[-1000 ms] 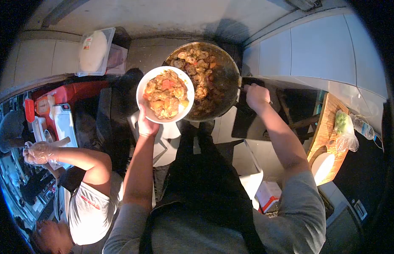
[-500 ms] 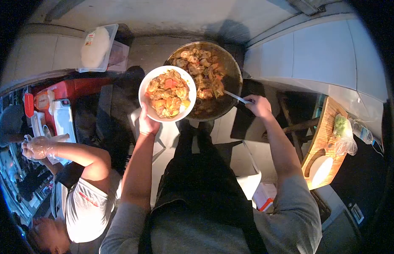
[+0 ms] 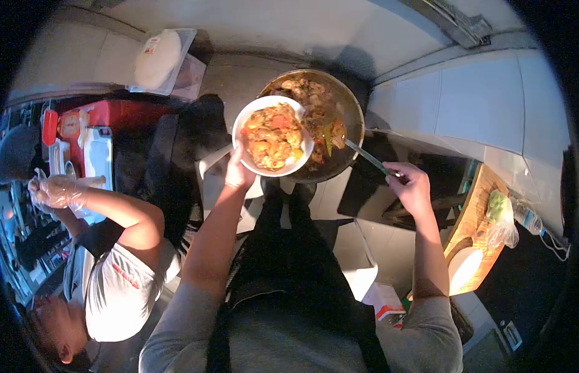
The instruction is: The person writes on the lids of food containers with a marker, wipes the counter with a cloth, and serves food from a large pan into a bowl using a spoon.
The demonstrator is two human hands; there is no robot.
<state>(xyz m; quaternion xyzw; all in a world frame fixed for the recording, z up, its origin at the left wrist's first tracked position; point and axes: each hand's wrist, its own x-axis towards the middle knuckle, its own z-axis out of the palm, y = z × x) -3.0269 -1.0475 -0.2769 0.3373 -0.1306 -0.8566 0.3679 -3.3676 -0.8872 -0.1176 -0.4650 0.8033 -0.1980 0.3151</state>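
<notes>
My left hand [image 3: 238,169] grips a white bowl [image 3: 307,149] from its lower left side. In the bowl is a heap of stewed meat pieces [image 3: 271,137] in brown-orange sauce, with a bit of red on top. The bowl hangs over the left part of a large round pan [image 3: 347,93] with more of this stew. My right hand [image 3: 411,189] is closed on the handle of a metal serving spoon [image 3: 367,156]. Its head, inside the pan, is hidden by meat and a green strip, perhaps pepper.
At left a co-worker's gloved hands [image 3: 56,189] are over a white tray [image 3: 98,152] beside a red box [image 3: 128,112]. A clear container [image 3: 159,59] stands at upper left. A wooden board [image 3: 473,230] at right bears a white oval item, a bagged green vegetable and a bottle.
The view has shifted a little. My right hand has drawn the spoon's handle back to the right and down, and the green strip shows by its head. The bowl sits slightly further over the pan.
</notes>
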